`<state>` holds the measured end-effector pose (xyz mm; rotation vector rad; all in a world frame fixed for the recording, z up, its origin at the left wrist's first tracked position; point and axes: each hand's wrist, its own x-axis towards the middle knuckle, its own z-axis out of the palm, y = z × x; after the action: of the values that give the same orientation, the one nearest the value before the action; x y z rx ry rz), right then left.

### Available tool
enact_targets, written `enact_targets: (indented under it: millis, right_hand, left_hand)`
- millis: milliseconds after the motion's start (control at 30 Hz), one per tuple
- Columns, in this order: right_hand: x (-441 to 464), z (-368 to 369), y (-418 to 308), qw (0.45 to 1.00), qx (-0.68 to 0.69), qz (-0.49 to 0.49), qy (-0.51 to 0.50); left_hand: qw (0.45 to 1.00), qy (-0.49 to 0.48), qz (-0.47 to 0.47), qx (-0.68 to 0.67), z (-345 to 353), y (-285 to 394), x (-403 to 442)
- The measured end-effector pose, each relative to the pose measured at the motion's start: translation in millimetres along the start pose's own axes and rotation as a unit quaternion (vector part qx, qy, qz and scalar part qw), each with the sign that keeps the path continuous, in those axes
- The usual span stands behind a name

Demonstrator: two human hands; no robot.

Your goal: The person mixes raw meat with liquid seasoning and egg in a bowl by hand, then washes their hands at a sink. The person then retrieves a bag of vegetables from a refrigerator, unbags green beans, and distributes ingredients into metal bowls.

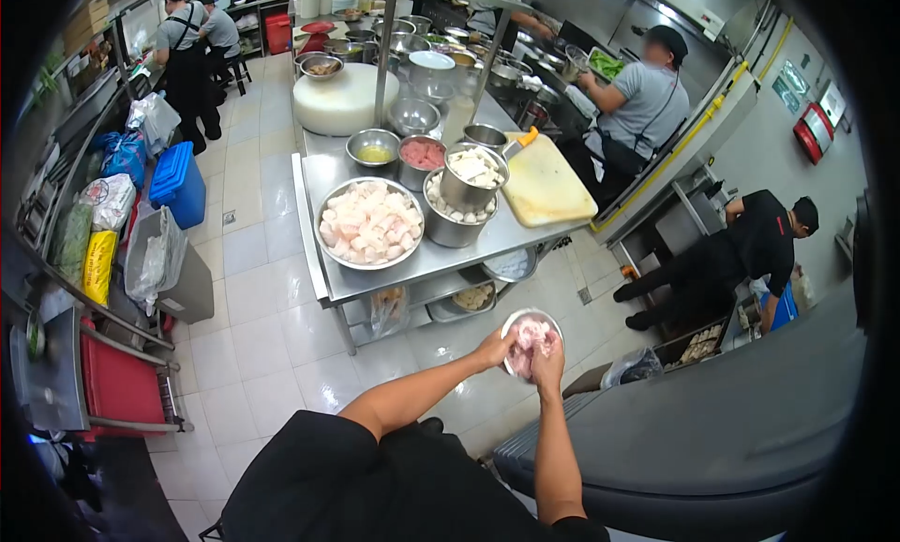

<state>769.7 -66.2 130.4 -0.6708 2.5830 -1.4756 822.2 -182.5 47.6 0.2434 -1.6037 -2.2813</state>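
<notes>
In front of me, past the table's near edge, a round metal bowl [531, 311] holds pale pink raw meat [532, 334]. My left hand [493, 348] is closed on the bowl's left rim. Inside the bowl's right side, the fingers of my right hand [548, 362] are curled against the meat; its fingertips are partly hidden. On the steel table [323, 278] ahead stands a large bowl [322, 246] of pale chopped meat. Beside it are two metal pots, one resting on the other, filled with white chunks [476, 167], and a pot of reddish meat [422, 154].
A knife with an orange handle [528, 137] lies on a cutting board [553, 190]. Low at right is a large grey surface [694, 448]. A grey bin [187, 279] and a blue bin [178, 188] stand left. Co-workers [647, 101] [750, 237] work nearby.
</notes>
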Motion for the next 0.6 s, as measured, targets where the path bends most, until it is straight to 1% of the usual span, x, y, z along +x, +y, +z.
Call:
enact_targets:
  millis: [33, 67, 100, 133, 167, 200, 233, 267, 300, 333, 367, 400, 433, 467, 533, 567, 600]
  right_hand:
    - [7, 7, 3, 0.994, 0.09, 0.057, -0.007]
    - [8, 8, -7, 0.994, 0.093, 0.049, -0.008]
    - [4, 6, -22, 0.994, 0.045, 0.036, -0.088]
    - [4, 5, -31, 0.986, -0.003, 0.021, -0.165]
    - [24, 15, 34, 0.963, -0.069, -0.064, -0.253]
    - [31, 11, 29, 0.965, -0.068, -0.07, -0.245]
    - [33, 5, 19, 0.931, -0.103, -0.201, -0.287]
    - [31, -3, 11, 0.878, -0.138, -0.326, -0.322]
    - [28, -10, -6, 0.895, -0.151, -0.283, -0.311]
    - [23, -16, -19, 0.897, -0.152, -0.284, -0.302]
    - [18, -21, -31, 0.919, -0.173, -0.286, -0.211]
    - [16, -27, -36, 0.932, -0.194, -0.282, -0.122]
    - [19, -29, -35, 0.937, -0.222, -0.241, -0.12]
    - [21, -32, -38, 0.939, -0.224, -0.236, -0.114]
    - [25, -33, -54, 0.944, -0.209, -0.097, -0.234]
    - [26, -26, -33, 0.947, -0.209, -0.085, -0.229]
    - [23, -27, -33, 0.948, -0.209, -0.079, -0.225]
  left_hand:
    - [0.989, -0.016, -0.141, 0.038, 11, 60, -17]
    - [0.985, -0.028, -0.167, 0.029, 14, 64, -15]
    - [0.98, -0.039, -0.192, 0.02, 16, 65, -13]
    - [0.965, -0.056, -0.256, 0.004, 14, 89, -14]
    - [0.967, -0.058, -0.247, 0.009, 10, 92, -11]
    - [0.968, -0.017, -0.251, -0.005, 9, 86, -11]
    - [0.966, 0.02, -0.257, -0.018, 9, 80, -11]
    - [0.967, 0.012, -0.254, -0.012, 7, 73, -9]
    - [0.972, 0.002, -0.233, -0.025, 2, 68, -5]
    - [0.976, -0.009, -0.214, -0.039, 0, 74, -3]
    - [0.981, -0.001, -0.192, -0.024, 1, 78, -1]
    - [0.982, -0.008, -0.19, -0.023, 2, 84, 1]
    - [0.991, -0.027, -0.129, -0.008, 4, 89, 0]
    - [0.997, -0.047, -0.068, 0.009, 8, 91, 0]
    - [0.997, -0.052, -0.056, 0.011, 12, 62, 11]
    - [0.996, -0.057, -0.064, 0.012, 14, 53, 10]
    - [0.996, -0.06, -0.072, 0.012, 16, 53, 7]
